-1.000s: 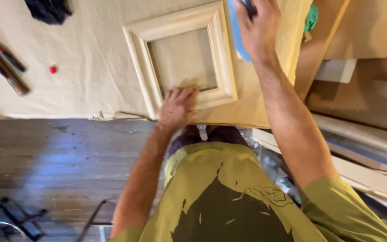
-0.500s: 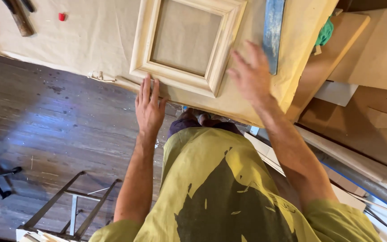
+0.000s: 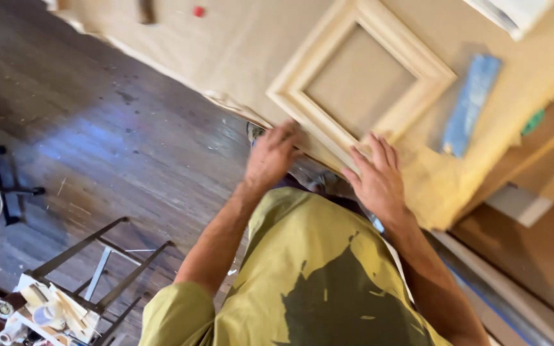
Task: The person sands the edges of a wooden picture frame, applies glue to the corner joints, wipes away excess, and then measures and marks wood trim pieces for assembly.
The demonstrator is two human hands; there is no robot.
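A pale unfinished wooden picture frame (image 3: 418, 57) lies flat on a table covered in tan paper (image 3: 251, 45). My left hand (image 3: 274, 154) grips the frame's near edge at its lower corner, fingers curled over the moulding. My right hand (image 3: 376, 176) rests flat on the frame's near right side, fingers spread and pointing away from me. A blue sanding block (image 3: 472, 106) lies on the paper just right of the frame, untouched.
A small red cap (image 3: 198, 11) and a dark tool (image 3: 145, 9) lie at the table's far end. Dark wooden floor (image 3: 97, 141) spreads to the left. A metal stand with supplies (image 3: 59, 301) sits at lower left. Boards (image 3: 546, 243) lean at right.
My right hand came down from near the blue block and landed on the frame's near side. My left hand moved onto the frame's near edge. The view tilted and swung left.
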